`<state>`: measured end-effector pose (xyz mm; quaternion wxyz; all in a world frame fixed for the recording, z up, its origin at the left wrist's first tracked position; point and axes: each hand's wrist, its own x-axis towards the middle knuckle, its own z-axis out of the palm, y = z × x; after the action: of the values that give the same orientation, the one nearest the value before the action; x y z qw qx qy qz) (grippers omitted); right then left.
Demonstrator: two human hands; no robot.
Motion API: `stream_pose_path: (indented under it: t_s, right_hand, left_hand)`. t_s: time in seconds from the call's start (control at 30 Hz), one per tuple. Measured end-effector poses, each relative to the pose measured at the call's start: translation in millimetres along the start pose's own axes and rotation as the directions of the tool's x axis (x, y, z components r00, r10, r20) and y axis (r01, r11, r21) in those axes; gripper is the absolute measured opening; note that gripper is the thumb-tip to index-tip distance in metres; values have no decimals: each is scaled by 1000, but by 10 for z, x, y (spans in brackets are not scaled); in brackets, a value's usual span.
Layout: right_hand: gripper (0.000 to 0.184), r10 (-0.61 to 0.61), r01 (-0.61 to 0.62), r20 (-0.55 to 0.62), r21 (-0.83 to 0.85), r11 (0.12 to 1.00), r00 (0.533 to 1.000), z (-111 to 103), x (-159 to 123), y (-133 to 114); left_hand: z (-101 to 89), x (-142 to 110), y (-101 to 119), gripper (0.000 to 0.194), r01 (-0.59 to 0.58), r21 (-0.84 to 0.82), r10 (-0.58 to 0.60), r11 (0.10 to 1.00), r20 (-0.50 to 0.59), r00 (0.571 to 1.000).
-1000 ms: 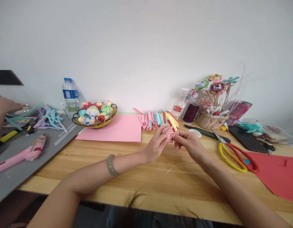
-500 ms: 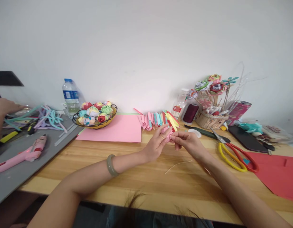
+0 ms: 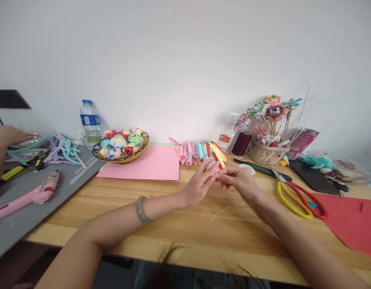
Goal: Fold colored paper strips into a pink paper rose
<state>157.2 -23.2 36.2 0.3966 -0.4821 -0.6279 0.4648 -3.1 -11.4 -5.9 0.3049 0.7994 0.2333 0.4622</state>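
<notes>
Between my two hands is a small folded piece of pink paper (image 3: 214, 173), mostly covered by fingers. My left hand (image 3: 198, 184), with a ring on one finger, is closed around its left side. Pinching its right edge are the fingertips of my right hand (image 3: 238, 180). Just behind the hands lies a row of folded paper strips (image 3: 193, 153) in pink, blue, red and yellow. A thin pale thread (image 3: 226, 208) rests on the wooden table (image 3: 173, 228) in front of my hands.
Scissors (image 3: 289, 192) and red paper (image 3: 350, 216) lie at right, near a phone (image 3: 313, 176), a thread spool (image 3: 242, 144) and a flower basket (image 3: 268, 153). Leftward are pink paper (image 3: 161, 164), a bowl of paper flowers (image 3: 122, 160), a bottle (image 3: 91, 124), a glue gun (image 3: 37, 194) and another person's hand (image 3: 11, 135).
Both hands stay almost in place around the pink paper, with only slight finger movement. The view has shifted very slightly; the things on the table remain where they were.
</notes>
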Motion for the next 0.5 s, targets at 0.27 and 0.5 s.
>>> stream_pose_path:
  t_s: [0.27, 0.5]
  right_hand:
    - [30, 2, -2, -16, 6, 1000, 1000, -27, 21, 2]
    - [29, -8, 5, -28, -102, 995, 1000, -55, 21, 23]
  left_hand:
    - [0, 70, -2, 52, 429, -433, -450, 793, 60, 891]
    - [3, 85, -30, 55, 512, -511, -538, 690, 110, 836]
